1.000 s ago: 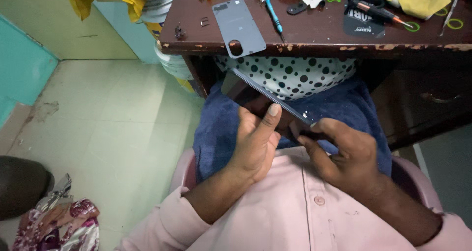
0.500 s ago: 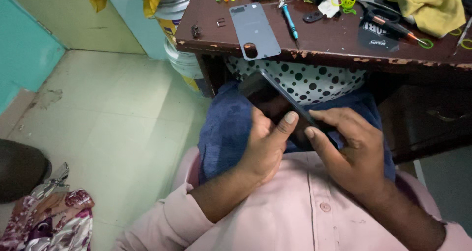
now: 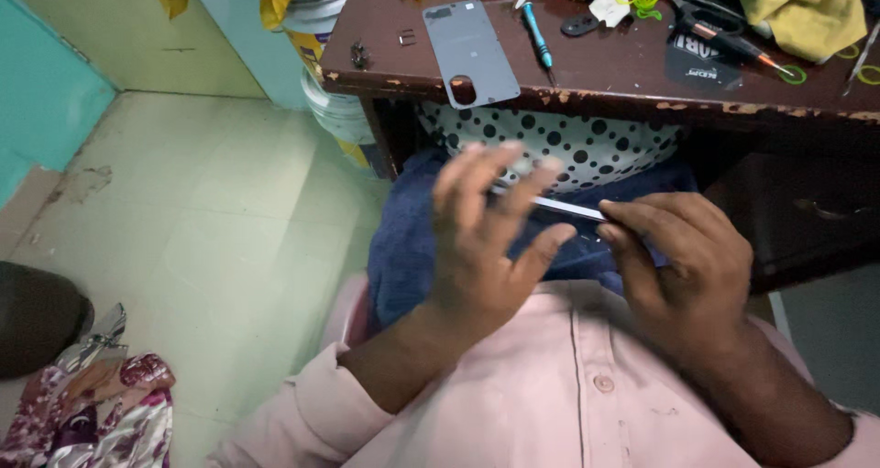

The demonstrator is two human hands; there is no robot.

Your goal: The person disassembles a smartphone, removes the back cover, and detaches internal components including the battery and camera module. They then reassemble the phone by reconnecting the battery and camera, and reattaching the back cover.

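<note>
While the right hand pinches a thin, flat dark phone body edge-on, the left hand spreads wide, fingers blurred, just beside it.

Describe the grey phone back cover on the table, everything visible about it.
The grey back cover is a thin, flat, matt panel with rounded corners and a round hole near its lower corner. It lies flat on the dark wooden table, tilted slightly, its lower end overhanging the worn front edge. No hand touches it; a blue screwdriver lies beside it.
</note>
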